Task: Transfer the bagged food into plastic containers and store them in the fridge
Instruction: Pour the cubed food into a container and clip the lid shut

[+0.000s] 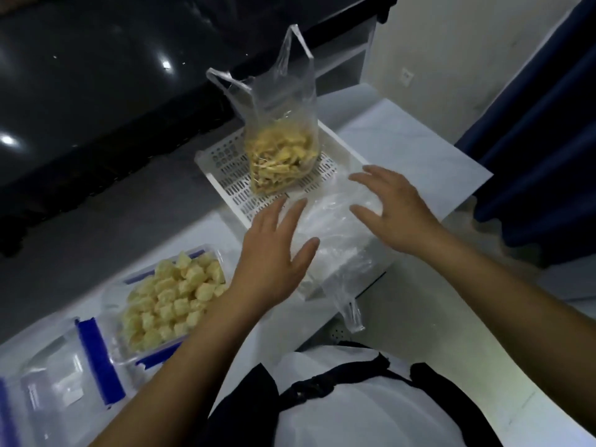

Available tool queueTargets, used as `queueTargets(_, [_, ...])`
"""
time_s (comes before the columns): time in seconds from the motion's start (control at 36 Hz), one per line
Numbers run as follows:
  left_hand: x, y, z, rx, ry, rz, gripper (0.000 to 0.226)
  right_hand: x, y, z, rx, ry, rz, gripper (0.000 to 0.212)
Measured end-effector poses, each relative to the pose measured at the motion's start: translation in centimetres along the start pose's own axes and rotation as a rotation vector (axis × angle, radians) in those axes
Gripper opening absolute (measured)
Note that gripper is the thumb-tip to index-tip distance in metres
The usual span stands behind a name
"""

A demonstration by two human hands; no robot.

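1. Two hands, left [274,253] and right [392,209], spread flat and wide over an empty bag [335,240], gripping nothing.
2. Empty bag lies across a white tray [225,166] on the desk [419,146].
3. Bag of strips [280,153] stands in the tray.
4. Container of cubes [171,295] sits left, beside a lid [64,382].

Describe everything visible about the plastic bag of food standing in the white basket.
The clear plastic bag stands upright in the far part of the white perforated basket. Thin and see-through, it has two handle loops sticking up, unknotted, with its mouth open. Its lower half holds pale yellow, strip-like food pieces; the upper half is empty film. Only the basket floor touches it. Both hands are nearer the camera, over a crumpled empty bag, clear of it.
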State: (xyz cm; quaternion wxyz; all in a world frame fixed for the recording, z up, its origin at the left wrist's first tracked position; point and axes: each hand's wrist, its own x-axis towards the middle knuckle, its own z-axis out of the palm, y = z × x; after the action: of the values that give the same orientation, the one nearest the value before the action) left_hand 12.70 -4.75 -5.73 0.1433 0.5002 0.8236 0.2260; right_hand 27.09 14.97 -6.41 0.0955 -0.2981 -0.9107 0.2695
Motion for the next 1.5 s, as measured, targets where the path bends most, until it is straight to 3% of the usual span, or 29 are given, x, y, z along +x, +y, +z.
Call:
queueTargets(0.06, [0.8,0.5,1.3,0.169,-0.217,-0.005,0.07,0.7,-0.9,1.2,-0.187,-0.201,-0.101,0.057])
queueTargets(0.14, [2.2,1.0,3.4,0.353,-0.479,-0.094,0.073,1.9,-1.0,3.2,-0.439,-0.484,-0.103,0.06])
queueTargets(0.25, [3.9,0.7,4.9,0.432,-0.585,-0.155,0.074,3.6,0.0,4.5,-0.555,-0.624,-0.039,0.064])
queueTargets(0.53, [4.5,-0.1,4.9,0.425,-0.56,-0.095,0.073,4.4,1.5,5.0,-0.491,-0.66,-0.033,0.074])
queueTargets(0.61, [3.8,-0.3,3.1,0.255,-0.36,-0.036,0.059,4.3,1.1,4.7,-0.478,-0.634,-0.03,0.073])
queueTargets(0.72, [1.6,-2.6,-0.5,-0.114,0.013,-0.143,0.038,3.2,0.0,3.7,-0.35,-0.473,-0.033,0.069])
queueTargets(0.81, [-0.1,-5.6,-3.2,-0.134,0.14,-0.226,0.032,2.0,-2.0,2.7,-0.223,-0.382,-0.039,0.063])
queueTargets(0.86, [-1.1,-7.8,-4.6,-0.038,0.05,-0.243,0.043,0.9,-3.8,2.1,-0.155,-0.346,-0.067,0.06])
queueTargets(0.94, [-2.9,-10.2,-5.5,0.166,-0.275,-0.202,0.085,-0.9,-6.9,1.7,-0.08,-0.295,-0.152,0.058])
queueTargets(1.03, [-5.1,-11.2,-4.2,0.3,-0.454,-0.12,0.114,-2.3,-9.2,2.3,-0.092,-0.32,-0.195,0.057])
queueTargets(1.08, [-6.2,-11.5,-2.8,0.41,-0.457,-0.042,0.11,-2.7,-10.0,3.1,-0.152,-0.376,-0.188,0.061])
queueTargets(1.22, [-6.1,-12.6,-2.1,0.427,-0.278,-0.046,0.065,-3.5,-10.1,5.0,-0.312,-0.502,-0.127,0.068])
queueTargets(1.5, [-3.2,-14.2,-3.2,0.491,-0.228,-0.241,0.069,-5.4,-8.6,6.9,-0.352,-0.536,-0.025,0.073])
